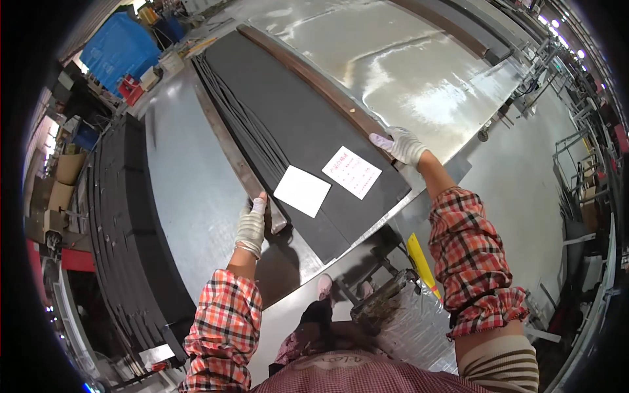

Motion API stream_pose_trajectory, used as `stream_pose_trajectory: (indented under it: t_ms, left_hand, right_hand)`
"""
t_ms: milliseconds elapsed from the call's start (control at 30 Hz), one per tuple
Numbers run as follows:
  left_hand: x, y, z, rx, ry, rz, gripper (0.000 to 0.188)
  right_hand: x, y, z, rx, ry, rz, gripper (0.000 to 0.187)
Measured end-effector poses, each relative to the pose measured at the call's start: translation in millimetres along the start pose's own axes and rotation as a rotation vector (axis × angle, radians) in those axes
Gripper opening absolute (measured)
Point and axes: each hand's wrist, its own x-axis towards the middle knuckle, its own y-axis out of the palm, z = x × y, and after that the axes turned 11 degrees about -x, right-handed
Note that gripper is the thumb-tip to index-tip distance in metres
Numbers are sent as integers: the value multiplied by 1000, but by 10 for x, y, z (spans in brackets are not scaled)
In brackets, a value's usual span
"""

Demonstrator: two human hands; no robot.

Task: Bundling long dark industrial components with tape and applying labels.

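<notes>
My left hand (pixel 250 226), in a pale glove with bare thumb tip, is closed round the near end of a long brown bar (pixel 226 141). The near end of a second brown bar (pixel 314 88) is in the grip of my right hand (pixel 405 145), also gloved; its underside fingers are hidden. Between the bars lie long dark grey strips (pixel 288 98), flat on the metal table (pixel 177 150). Thinner dark strips (pixel 242 121) run along the left bar. A blank white sheet (pixel 302 190) and a sheet with red writing (pixel 352 172) lie on the grey strips.
Stacked black strips (pixel 131 242) stand along the left. Another brown bar (pixel 452 29) lies at the table's far right. A foil-covered surface (pixel 422 327) and a yellow strip (pixel 421 262) are near my right arm. Racks (pixel 590 196) line the right side; a blue cover (pixel 118 49) is far left.
</notes>
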Motion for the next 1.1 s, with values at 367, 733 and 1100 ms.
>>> stream_pose_trajectory:
  t_ms: [367,733,1100]
  left_hand:
    - [-206,214,-309,549,372,-197,58]
    - [-389,897,-317,1299,748,-51,34]
    - [-988,807,-294,338,420,10,42]
  right_hand:
    - [-262,98,7,247,28,-38,85]
    - [-2255,991,-626,781,90,-518,21]
    - [-2572,507,433,1160,-270,-390,37]
